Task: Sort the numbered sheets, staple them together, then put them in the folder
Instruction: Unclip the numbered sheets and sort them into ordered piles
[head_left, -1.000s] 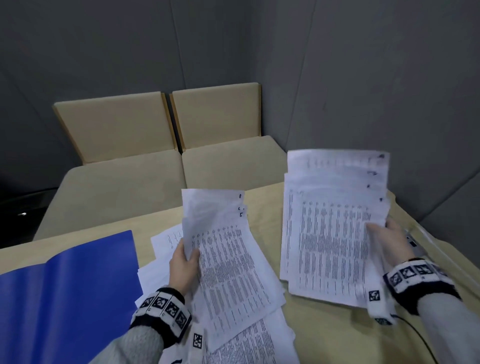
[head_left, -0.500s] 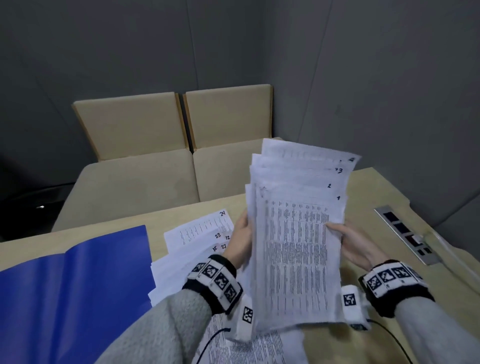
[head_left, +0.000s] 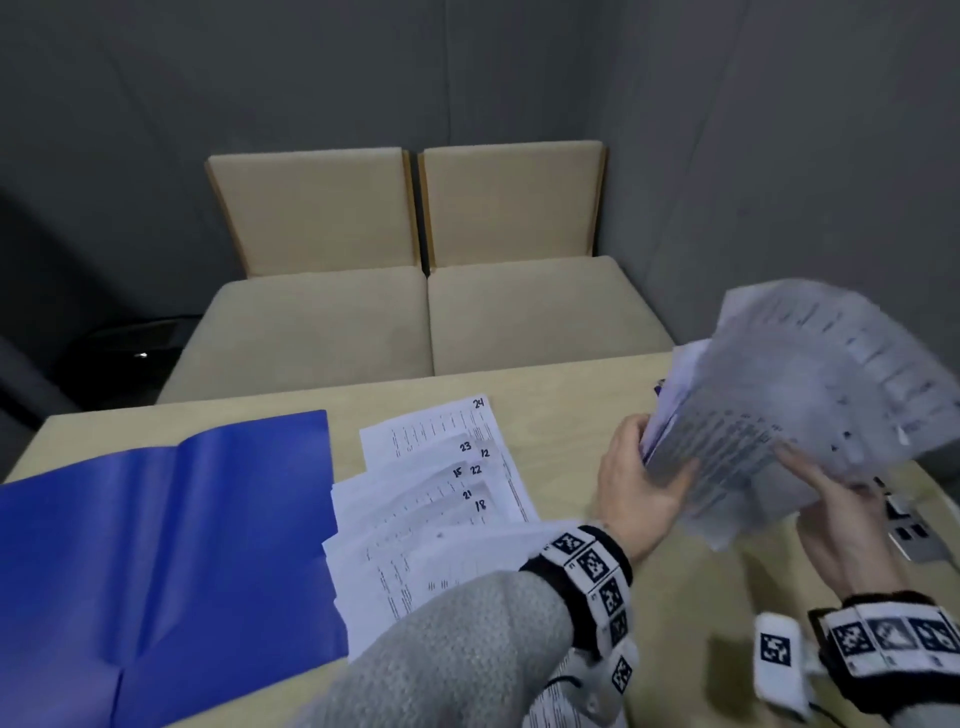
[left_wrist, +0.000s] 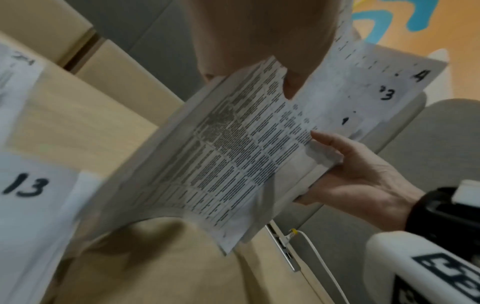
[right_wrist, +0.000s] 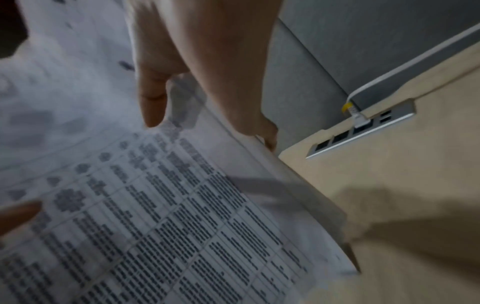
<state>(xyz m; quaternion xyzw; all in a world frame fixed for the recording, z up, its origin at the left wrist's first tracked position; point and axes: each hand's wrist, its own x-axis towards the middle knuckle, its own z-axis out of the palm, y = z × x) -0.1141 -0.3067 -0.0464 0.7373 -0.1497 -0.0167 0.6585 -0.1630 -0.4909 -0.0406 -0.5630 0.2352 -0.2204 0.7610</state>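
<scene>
Both my hands hold one fanned stack of numbered sheets (head_left: 789, 415) in the air at the right, tilted and blurred. My left hand (head_left: 636, 480) grips its left edge, thumb on the printed face. On the stack's right edge sits my right hand (head_left: 831, 499), thumb on top and fingers underneath. The left wrist view shows that stack (left_wrist: 246, 148) with corner numbers up to 4, and my right hand (left_wrist: 350, 170) under it. More numbered sheets (head_left: 441, 499) lie fanned on the table. The open blue folder (head_left: 156, 561) lies at the left.
A metal socket strip (head_left: 909, 530) is set into the table (head_left: 519, 384) under my right hand, with a white cable (right_wrist: 405, 67) plugged in. Two beige seats (head_left: 415, 312) stand beyond the far edge, against grey walls.
The two stacks I held apart have been joined into one. That stack has swung from the middle to the right and tilted; the view has turned left.
</scene>
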